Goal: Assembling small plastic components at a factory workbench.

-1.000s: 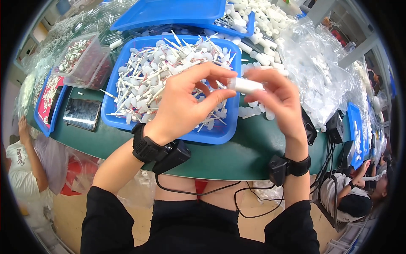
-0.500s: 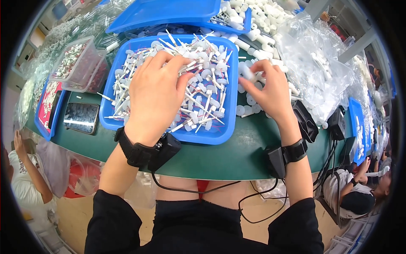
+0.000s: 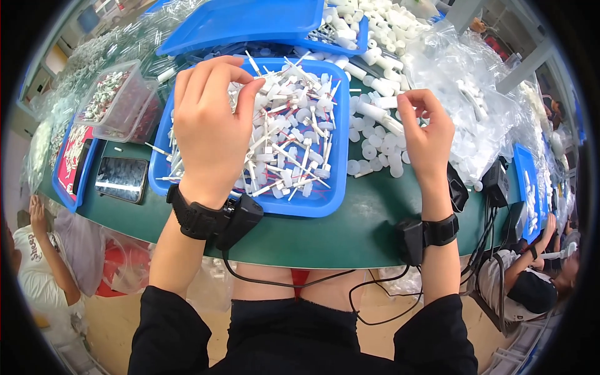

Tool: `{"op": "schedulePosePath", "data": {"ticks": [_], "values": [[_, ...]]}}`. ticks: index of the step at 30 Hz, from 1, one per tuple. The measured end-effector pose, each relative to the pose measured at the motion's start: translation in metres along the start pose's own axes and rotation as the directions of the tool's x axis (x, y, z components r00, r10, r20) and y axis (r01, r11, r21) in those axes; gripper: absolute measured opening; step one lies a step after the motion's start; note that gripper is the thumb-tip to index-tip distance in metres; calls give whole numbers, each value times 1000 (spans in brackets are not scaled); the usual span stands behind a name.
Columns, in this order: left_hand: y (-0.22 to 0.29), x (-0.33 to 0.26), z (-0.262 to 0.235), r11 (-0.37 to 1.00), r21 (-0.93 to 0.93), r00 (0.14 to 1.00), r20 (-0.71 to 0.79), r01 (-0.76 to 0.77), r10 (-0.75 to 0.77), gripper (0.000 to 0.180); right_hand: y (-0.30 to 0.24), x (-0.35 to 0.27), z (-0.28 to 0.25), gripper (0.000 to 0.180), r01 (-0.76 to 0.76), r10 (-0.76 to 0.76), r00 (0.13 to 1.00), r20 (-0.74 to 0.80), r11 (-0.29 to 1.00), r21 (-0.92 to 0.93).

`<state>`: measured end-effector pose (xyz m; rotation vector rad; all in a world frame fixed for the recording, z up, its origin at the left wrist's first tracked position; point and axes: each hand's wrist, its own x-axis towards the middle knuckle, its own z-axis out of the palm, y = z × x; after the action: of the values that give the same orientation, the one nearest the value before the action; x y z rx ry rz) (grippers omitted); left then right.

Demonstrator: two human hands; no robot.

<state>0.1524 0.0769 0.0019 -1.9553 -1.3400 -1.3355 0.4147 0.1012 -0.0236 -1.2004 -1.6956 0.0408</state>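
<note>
Since half a second ago, both hands have lifted slightly. Left hand pinches among white stemmed parts in the blue tray; right hand, fingers curled, picks at loose white caps on the green surface. Many parts remain unassembled.

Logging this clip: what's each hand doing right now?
Left hand: fingers pinched over the white parts in the blue tray; hold unclear.
Right hand: fingers curled over loose white caps; hold unclear.
</note>
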Motion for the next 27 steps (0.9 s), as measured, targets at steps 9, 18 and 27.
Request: {"op": "schedulePosePath", "data": {"ticks": [9, 18, 27], "values": [[4, -2, 0, 985, -90, 988, 63, 148, -142, 16, -11, 0, 1, 10, 22, -41, 993, 107, 984, 174], [5, -2, 2, 840, -382, 922, 198, 385, -333, 12, -65, 9, 68, 14, 409, -419, 881, 221, 908, 93], [8, -1, 2, 828, -495, 963, 174, 265, -204, 10, -63, 18, 72, 11, 360, -369, 929, -33, 878, 317]]}}
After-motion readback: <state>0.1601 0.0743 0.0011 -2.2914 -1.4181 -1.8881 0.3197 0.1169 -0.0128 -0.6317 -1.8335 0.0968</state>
